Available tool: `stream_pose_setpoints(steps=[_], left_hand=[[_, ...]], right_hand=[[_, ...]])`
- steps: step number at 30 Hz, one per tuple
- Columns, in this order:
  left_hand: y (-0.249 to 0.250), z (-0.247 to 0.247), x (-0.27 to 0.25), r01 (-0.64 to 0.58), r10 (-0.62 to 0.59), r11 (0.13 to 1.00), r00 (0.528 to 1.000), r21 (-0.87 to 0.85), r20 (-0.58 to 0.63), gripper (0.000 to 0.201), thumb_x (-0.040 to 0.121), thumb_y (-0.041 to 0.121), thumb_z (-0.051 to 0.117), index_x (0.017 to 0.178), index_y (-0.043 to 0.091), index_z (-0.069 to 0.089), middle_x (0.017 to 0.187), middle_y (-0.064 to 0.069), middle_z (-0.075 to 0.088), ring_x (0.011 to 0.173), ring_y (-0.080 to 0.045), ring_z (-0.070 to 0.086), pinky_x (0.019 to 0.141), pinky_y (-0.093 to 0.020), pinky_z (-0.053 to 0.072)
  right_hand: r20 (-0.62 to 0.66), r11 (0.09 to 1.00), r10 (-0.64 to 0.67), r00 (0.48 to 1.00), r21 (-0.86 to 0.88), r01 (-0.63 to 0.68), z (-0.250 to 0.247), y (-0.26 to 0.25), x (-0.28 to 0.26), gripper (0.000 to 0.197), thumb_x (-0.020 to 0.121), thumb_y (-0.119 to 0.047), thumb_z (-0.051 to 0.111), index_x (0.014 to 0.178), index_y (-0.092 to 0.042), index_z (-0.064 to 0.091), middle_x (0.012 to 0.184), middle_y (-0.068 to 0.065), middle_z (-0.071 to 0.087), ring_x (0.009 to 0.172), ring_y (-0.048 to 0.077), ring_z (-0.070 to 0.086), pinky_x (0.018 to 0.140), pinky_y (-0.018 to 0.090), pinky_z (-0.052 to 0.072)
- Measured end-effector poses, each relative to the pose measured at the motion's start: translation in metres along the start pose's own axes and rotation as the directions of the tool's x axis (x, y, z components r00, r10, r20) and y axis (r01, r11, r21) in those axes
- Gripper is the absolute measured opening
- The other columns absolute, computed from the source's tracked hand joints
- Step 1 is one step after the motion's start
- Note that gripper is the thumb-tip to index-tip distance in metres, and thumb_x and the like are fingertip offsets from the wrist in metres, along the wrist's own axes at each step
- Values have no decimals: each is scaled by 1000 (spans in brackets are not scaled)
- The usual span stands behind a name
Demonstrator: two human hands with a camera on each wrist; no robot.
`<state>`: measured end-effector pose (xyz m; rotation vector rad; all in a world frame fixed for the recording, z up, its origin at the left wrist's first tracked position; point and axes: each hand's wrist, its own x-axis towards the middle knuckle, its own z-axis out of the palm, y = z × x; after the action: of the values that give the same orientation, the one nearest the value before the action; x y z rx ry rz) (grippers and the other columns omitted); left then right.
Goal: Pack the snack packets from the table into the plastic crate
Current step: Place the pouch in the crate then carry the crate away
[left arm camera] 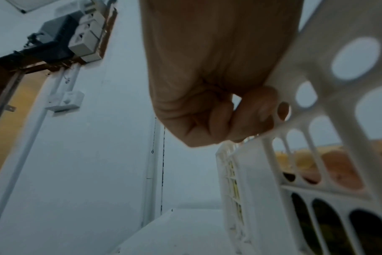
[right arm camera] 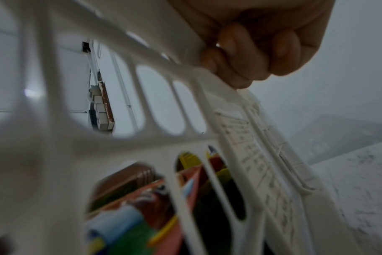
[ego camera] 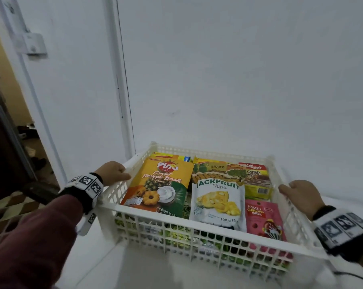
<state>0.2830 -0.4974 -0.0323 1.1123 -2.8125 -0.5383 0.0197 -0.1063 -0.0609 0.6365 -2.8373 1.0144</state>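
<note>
1. White latticed plastic makes up the crate (ego camera: 197,232), which sits on the pale desk (ego camera: 147,274) close to the wall, and we hold it by its two short sides.
2. Our left hand (ego camera: 114,173) curls over the left rim, fingers hooked under the edge in the left wrist view (left arm camera: 260,110). Our right hand (ego camera: 299,195) grips the right rim the same way, fingers wrapped round the top bar (right arm camera: 246,57).
3. Snack packets fill the crate: the pineapple biscuit bag (ego camera: 159,186) on the left, the jackfruit chips pouch (ego camera: 218,201) in the middle, the pink cocoa ball packet (ego camera: 262,217) on the right, the cereal packet (ego camera: 257,180) behind, with more layered beneath.
4. We see no loose packets on the visible desk, so we judge the packing done or nearly so; only shifting or lifting the crate seems left.
</note>
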Motion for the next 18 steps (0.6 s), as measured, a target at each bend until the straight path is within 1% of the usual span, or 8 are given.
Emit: stream_pose_setpoints(steps=[2, 3, 4, 6, 8, 11, 14, 18], left_hand=[[0, -1, 21, -28, 28, 1000, 1000, -11, 14, 43, 88, 23, 59, 52, 12, 40, 53, -1, 38, 49, -12, 34, 49, -23, 26], [-1, -2, 31, -43, 44, 999, 999, -25, 18, 42, 88, 22, 59, 52, 11, 42, 53, -1, 39, 49, -12, 34, 49, -23, 26], [-1, -2, 42, -61, 62, 997, 998, -41, 19, 41, 88, 21, 60, 52, 11, 43, 53, -2, 39, 49, -12, 35, 49, -23, 27], [-2, -3, 62, -95, 97, 993, 995, -68, 23, 39, 88, 21, 61, 54, 9, 45, 54, -3, 39, 49, -12, 35, 49, -23, 27], [-3, -3, 80, -129, 132, 987, 991, -94, 31, 43, 87, 19, 61, 51, 10, 40, 53, -3, 36, 49, -13, 33, 49, -24, 25], [-4, -3, 100, -173, 177, 979, 984, -108, 31, 46, 87, 17, 62, 50, 11, 34, 54, -3, 32, 50, -14, 31, 50, -25, 23], [-6, -1, 114, -183, 189, 974, 981, -134, 36, 43, 86, 17, 62, 52, 10, 37, 55, -3, 35, 51, -14, 33, 50, -25, 25], [-10, 2, 121, -207, 219, 958, 975, -196, 37, 43, 85, 14, 62, 51, 10, 36, 53, -3, 34, 50, -15, 32, 50, -24, 25]], right_hand=[[-28, 999, 31, 999, -15, -31, 6, -1, 8, 50, 84, -15, 60, 48, -10, 26, 51, 7, 26, 52, 22, 30, 50, 32, 20], [-36, 999, 46, 998, -19, -47, 8, -2, 12, 50, 85, -14, 59, 47, -10, 27, 51, 8, 27, 51, 23, 31, 50, 32, 21], [-47, 998, 54, 997, -20, -55, 10, -4, 14, 50, 85, -15, 59, 47, -10, 27, 51, 8, 28, 51, 23, 32, 50, 31, 21], [-59, 998, 66, 996, -20, -67, 14, -9, 19, 50, 83, -28, 58, 47, -9, 28, 51, 8, 30, 51, 23, 33, 49, 30, 22], [-70, 996, 86, 994, -27, -88, 17, -11, 25, 48, 79, -33, 55, 47, -7, 30, 50, 9, 31, 51, 24, 34, 49, 29, 23], [-64, 987, 141, 988, -74, -146, 21, -11, 36, 40, 85, -18, 59, 54, -2, 40, 56, 13, 39, 56, 25, 40, 49, 27, 24], [-53, 976, 179, 982, -113, -184, 23, -13, 41, 39, 86, -17, 59, 54, -2, 41, 53, 11, 41, 56, 24, 42, 49, 26, 26], [-50, 968, 190, 980, -155, -196, 23, -17, 38, 44, 87, -15, 57, 50, -7, 36, 53, 7, 39, 55, 22, 39, 49, 26, 24]])
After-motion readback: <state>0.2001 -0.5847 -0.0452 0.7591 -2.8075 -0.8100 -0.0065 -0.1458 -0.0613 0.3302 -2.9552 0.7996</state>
